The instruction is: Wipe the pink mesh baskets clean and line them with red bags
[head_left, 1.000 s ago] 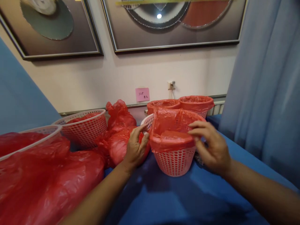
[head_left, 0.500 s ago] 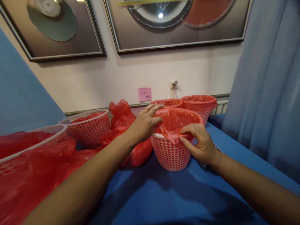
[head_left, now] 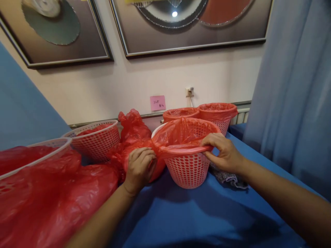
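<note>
A white perforated plastic basket [head_left: 188,172] stands upright on the blue-covered table, with a thin red plastic bag [head_left: 181,136] lining it. The bag's edge is folded over the front rim and pulled out to the left, while a bit of white rim shows at the back left. My left hand [head_left: 139,168] is closed on the stretched edge of the bag, left of the basket; its fingertips are partly hidden. At the right front of the rim, my right hand [head_left: 223,151] pinches the bag against the basket, thumb below and fingers on top.
Two bag-lined baskets, one at the back [head_left: 181,112] and one behind right [head_left: 217,112], stand by the wall. Left are a white basket [head_left: 95,139], another basket [head_left: 49,156] and heaped red bags [head_left: 59,203]. A grey cloth [head_left: 231,179] lies under my right hand.
My left hand has moved left and down from above the basket, drawing the bag's edge out over the rim. The bag now covers the front rim. My right hand stays at the right side.
</note>
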`<state>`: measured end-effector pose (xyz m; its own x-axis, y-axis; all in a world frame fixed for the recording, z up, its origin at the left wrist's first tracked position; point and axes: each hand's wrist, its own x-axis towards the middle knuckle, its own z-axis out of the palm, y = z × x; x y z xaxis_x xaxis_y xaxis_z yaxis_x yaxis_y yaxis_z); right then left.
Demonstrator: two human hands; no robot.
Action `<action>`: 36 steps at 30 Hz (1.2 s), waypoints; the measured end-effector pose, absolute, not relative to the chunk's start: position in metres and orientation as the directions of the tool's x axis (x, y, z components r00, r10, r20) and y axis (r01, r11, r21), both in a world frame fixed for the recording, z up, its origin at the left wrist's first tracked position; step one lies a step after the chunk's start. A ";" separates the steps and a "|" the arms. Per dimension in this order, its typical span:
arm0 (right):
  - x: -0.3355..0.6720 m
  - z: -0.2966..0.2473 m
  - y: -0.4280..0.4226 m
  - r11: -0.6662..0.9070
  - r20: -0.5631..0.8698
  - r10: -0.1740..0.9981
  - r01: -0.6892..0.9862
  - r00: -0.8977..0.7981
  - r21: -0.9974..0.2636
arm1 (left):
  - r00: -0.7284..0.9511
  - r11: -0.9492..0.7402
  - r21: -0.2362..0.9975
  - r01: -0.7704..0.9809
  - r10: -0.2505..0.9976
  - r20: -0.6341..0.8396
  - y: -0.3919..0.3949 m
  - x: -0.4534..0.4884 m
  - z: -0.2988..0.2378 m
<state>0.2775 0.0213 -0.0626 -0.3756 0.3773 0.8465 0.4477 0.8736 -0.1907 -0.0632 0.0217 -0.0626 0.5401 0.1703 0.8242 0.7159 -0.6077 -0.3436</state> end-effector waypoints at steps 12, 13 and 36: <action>0.289 -0.067 0.011 0.758 0.902 0.326 0.648 -0.282 -0.071 | 0.468 -0.739 -0.152 0.657 0.242 0.850 0.005 -0.021 -0.068; 0.282 -0.073 0.003 0.758 0.911 0.279 0.652 -0.303 -0.016 | 0.453 -0.730 -0.158 0.665 0.226 0.863 0.005 -0.019 -0.068; 0.315 -0.118 0.046 0.442 0.979 0.172 0.880 0.108 -0.174 | 0.369 -0.747 -0.095 0.658 0.209 0.905 0.018 -0.004 -0.075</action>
